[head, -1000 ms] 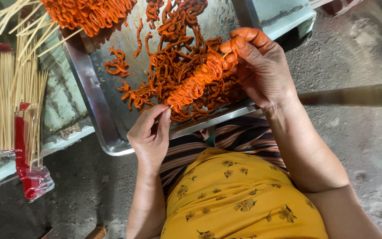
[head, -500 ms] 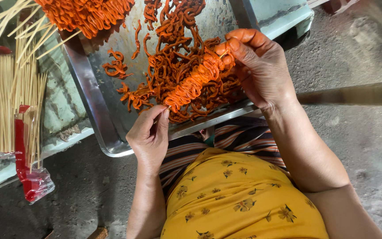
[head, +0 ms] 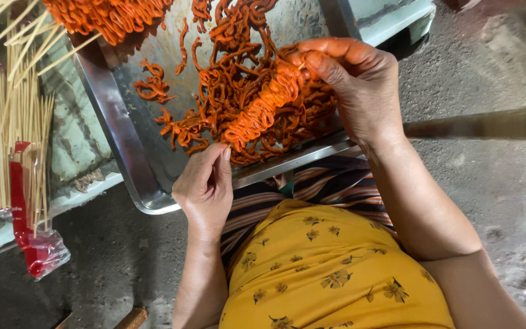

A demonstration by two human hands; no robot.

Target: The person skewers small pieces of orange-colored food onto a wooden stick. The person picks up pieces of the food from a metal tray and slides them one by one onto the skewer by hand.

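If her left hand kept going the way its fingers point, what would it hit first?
Most likely the loose orange marinated strips piled in the shiny metal tray, just beyond the left hand, which pinches the loaded skewer's lower end. Depth is uncertain.

— What is the person wearing?
— A mustard-yellow top [head: 330, 268] printed with small darker flowers, and below it a wrap [head: 312, 189] striped in dark navy, orange and pale bands.
— Any sleeves?
— None show; both forearms are bare to the hands.
— Rings or bracelets?
— None that I can make out.
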